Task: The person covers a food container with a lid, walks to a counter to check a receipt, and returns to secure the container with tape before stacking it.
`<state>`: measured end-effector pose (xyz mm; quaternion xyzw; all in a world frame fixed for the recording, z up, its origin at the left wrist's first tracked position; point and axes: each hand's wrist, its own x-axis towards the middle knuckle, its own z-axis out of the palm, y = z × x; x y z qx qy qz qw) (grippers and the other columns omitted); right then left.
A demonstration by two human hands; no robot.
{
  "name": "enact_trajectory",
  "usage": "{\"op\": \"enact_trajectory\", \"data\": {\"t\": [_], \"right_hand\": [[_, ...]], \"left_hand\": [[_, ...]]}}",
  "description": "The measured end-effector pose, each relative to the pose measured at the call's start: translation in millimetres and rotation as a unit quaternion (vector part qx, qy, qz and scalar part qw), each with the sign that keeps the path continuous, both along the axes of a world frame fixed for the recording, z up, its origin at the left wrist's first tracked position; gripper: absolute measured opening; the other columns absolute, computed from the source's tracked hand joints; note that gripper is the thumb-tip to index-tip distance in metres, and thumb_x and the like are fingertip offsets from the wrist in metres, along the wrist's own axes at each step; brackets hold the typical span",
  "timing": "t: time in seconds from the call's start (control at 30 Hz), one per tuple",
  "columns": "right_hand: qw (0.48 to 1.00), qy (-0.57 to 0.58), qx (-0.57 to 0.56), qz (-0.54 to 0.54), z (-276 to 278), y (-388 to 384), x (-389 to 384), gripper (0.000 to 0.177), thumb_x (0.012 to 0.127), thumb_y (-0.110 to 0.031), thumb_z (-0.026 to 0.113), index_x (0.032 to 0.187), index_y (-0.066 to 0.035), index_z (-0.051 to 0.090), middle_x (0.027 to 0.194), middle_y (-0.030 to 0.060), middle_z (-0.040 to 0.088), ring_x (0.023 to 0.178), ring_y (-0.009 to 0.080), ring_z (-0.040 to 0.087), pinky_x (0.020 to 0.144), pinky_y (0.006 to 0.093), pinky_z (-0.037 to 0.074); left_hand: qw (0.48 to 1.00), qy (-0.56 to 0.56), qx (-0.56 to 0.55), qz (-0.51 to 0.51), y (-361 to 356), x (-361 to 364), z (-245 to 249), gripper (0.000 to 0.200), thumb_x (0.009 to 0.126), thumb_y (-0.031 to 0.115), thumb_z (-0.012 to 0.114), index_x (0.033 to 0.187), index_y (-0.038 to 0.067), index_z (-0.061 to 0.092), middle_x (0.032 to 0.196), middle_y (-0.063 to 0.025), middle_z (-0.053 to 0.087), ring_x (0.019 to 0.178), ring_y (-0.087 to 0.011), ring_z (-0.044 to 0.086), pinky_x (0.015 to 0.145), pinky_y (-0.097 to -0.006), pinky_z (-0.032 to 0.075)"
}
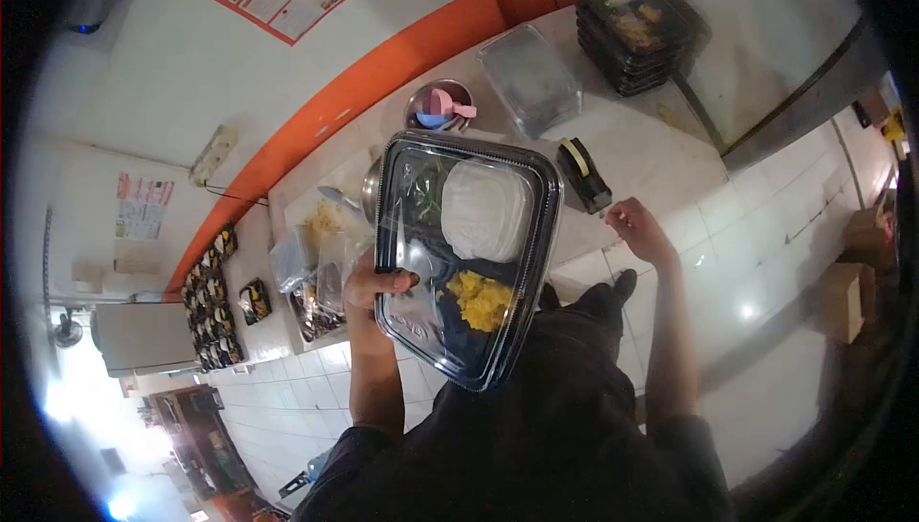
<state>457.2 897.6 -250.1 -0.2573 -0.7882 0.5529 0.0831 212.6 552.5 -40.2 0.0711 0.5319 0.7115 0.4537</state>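
Note:
My left hand [369, 283] grips a black meal box [436, 264] with a clear lid by its left edge, thumb on top. Through the lid show a white portion wrapped in plastic, a yellow food and some greens. The box is tilted in front of my body. My right hand [639, 230] is beside a black tape dispenser [584, 177] at the counter's edge. Its fingers are curled, the thumb and forefinger pinched together; whatever may be between them is too small to make out.
On the counter [627, 130] are a steel bowl [412, 106] with pink and blue scoops, a clear plastic container [531, 77], a knife [340, 199] and a stack of filled meal boxes [632, 34]. More filled boxes [212, 311] line the far left. A cardboard box [842, 302] stands at right.

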Motion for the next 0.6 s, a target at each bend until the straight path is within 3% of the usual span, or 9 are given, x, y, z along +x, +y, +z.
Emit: {"op": "enact_trajectory", "data": {"t": [0.1,0.17,0.23,0.37,0.4,0.47,0.6], "right_hand": [[0.974,0.178,-0.133,0.033,131.9,-25.0,-7.2,0.013,0.097,-0.014,0.061,0.094,-0.001,0.061,0.096,0.007,0.048,0.092,0.0153,0.05,0.08,0.0279,0.043],[0.959,0.269,-0.071,0.058,186.2,-40.7,-9.6,0.012,0.094,-0.013,0.064,0.092,-0.002,0.062,0.097,0.0069,0.047,0.098,0.0154,0.047,0.081,0.0272,0.041],[0.953,0.288,-0.041,0.088,222.5,-50.1,-14.2,0.012,0.093,-0.013,0.066,0.092,-0.002,0.064,0.096,0.0061,0.046,0.096,0.0159,0.047,0.081,0.0275,0.04],[0.95,0.278,-0.018,0.141,244.8,-63.0,-26.9,0.012,0.091,-0.015,0.069,0.092,-0.003,0.067,0.092,0.004,0.044,0.089,0.0159,0.046,0.076,0.0282,0.04],[0.944,0.306,0.025,0.123,239.7,-66.3,-34.0,0.014,0.089,-0.016,0.072,0.09,-0.004,0.067,0.088,0.0024,0.045,0.082,0.0132,0.045,0.067,0.0264,0.038],[0.95,0.294,0.023,0.099,240.6,-70.8,-36.9,0.016,0.088,-0.018,0.073,0.087,-0.003,0.067,0.085,0.0016,0.045,0.079,0.012,0.044,0.064,0.0258,0.037],[0.948,0.307,-0.039,0.078,235.9,-79.6,-43.9,0.024,0.085,-0.021,0.077,0.078,-0.001,0.065,0.079,-0.0003,0.045,0.07,0.0094,0.042,0.059,0.0255,0.034]], "left_hand": [[0.999,-0.013,0.015,-0.035,-9.4,-10.9,-18.2,0.054,0.059,0.001,0.073,0.11,-0.008,0.058,0.079,-0.0046,0.061,0.062,-0.0138,0.057,0.06,-0.0243,0.044],[0.997,-0.009,0.01,-0.074,-6.9,-9.3,-20.1,0.052,0.059,0.001,0.073,0.109,-0.007,0.058,0.077,-0.0037,0.06,0.061,-0.0136,0.057,0.058,-0.0245,0.044],[0.999,-0.017,0.016,-0.022,4.9,0.6,-14.7,0.052,0.06,0.002,0.074,0.109,-0.006,0.058,0.079,-0.0043,0.061,0.062,-0.0139,0.058,0.059,-0.0247,0.045],[0.999,0.012,0.004,-0.033,13.1,6.9,5.9,0.056,0.061,0.005,0.075,0.112,-0.008,0.057,0.083,-0.0064,0.063,0.067,-0.0152,0.061,0.06,-0.024,0.047],[0.999,0.011,0.004,-0.033,8.0,2.0,-2.6,0.056,0.061,0.005,0.075,0.112,-0.008,0.057,0.083,-0.0064,0.063,0.067,-0.0152,0.061,0.06,-0.024,0.047],[0.999,0.006,0.018,-0.046,-7.3,-10.8,-26.0,0.059,0.059,0.006,0.076,0.114,-0.008,0.057,0.087,-0.0086,0.066,0.07,-0.0168,0.063,0.062,-0.0256,0.049],[1.0,-0.021,0.013,-0.013,-5.9,-1.9,-20.9,0.062,0.059,0.007,0.076,0.116,-0.009,0.056,0.087,-0.0108,0.067,0.07,-0.0183,0.065,0.063,-0.0273,0.051]]}}
